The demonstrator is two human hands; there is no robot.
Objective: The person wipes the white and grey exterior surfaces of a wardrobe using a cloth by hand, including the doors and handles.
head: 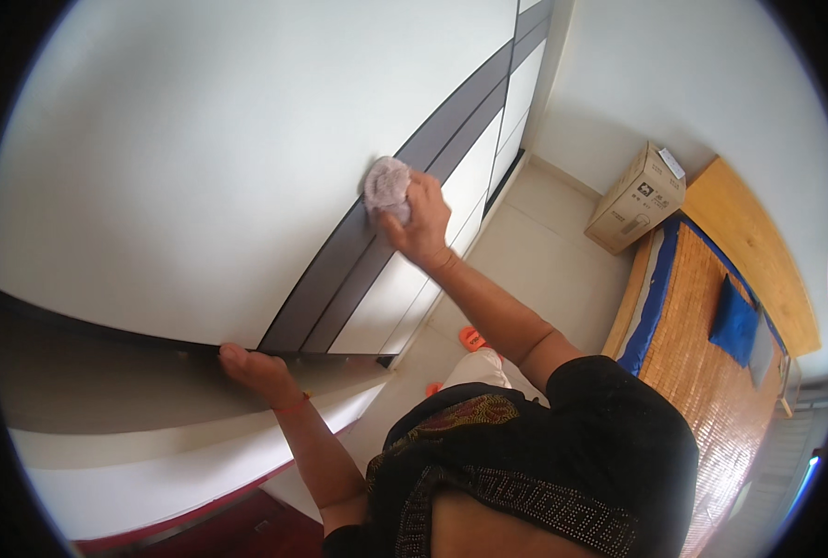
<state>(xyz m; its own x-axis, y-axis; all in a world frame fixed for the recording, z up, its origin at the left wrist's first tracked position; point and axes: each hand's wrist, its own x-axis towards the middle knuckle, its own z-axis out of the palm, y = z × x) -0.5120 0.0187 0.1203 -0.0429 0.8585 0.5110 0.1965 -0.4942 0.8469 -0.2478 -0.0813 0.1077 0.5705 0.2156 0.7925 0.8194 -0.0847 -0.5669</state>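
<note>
My right hand (424, 220) holds a bunched, fluffy grey-pink cloth (388, 183) against the front of a wardrobe door (177, 174). The cloth straddles the border between the large white panel and a grey decorative band (330, 272). Lower down, my left hand (260, 376) grips the door's dark side edge (142, 336); some of its fingers are hidden. A thin red string circles the left wrist.
To the right stands a bed with a woven mat (693, 314), a blue pillow (734, 321) and a wooden headboard (755, 244). A printed cardboard box (637, 199) is beside it on the tiled floor (525, 230). Dark red surfaces (246, 530) show at lower left.
</note>
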